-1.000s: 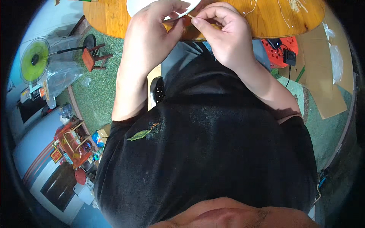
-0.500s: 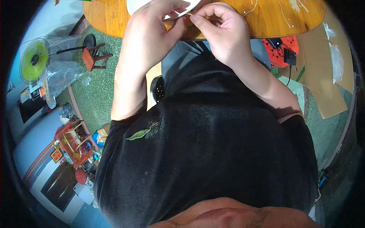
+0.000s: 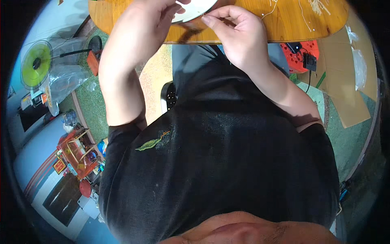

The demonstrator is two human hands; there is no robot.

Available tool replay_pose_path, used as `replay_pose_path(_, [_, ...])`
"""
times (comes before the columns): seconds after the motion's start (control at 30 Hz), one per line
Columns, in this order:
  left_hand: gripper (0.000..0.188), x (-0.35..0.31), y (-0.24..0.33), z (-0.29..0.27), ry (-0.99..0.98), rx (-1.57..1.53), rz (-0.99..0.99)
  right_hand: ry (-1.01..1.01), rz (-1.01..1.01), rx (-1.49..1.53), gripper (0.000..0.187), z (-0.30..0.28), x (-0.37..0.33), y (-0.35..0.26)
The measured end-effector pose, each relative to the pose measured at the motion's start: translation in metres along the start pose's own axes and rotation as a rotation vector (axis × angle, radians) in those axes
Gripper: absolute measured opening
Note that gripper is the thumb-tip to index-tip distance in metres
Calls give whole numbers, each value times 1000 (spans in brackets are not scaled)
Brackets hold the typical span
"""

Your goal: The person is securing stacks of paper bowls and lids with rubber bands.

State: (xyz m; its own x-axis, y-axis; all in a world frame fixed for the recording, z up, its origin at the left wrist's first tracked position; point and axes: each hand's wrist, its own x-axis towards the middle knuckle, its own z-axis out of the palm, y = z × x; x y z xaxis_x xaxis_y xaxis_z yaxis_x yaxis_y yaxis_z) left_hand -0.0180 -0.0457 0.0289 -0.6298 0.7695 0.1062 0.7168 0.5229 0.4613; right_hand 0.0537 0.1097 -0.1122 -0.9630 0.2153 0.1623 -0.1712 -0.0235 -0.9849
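At the table's near edge, my right hand is closed in a pinch, thumb against forefinger, on the tip of a thin pale cord. Part of this cord shows on the tabletop just past the knuckles; the rest is hidden by the hand. My left hand reaches over the white plate, its fingers bent, slightly apart and partly cut off by the upper edge of the view. Nothing shows between those fingers.
More pale strands lie at the right on the wooden table. A green fan and a low reddish stool stand at left. Flattened cardboard and a red stool holding a black device are at right.
My left hand has moved left and away from me, from beside the right fingertips to over the plate. The right hand stays pinched in nearly the same place.
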Motion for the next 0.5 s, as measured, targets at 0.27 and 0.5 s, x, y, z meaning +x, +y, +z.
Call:
replay_pose_path(0.27, [19, 24, -23, -5, -322, -252, -89, 7, -5, 131, 12, 9, 1, 5])
replay_pose_path(0.5, [10, 29, -18, 2, -334, -70, -133, 4, 34, 144, 9, 4, -2, -2])
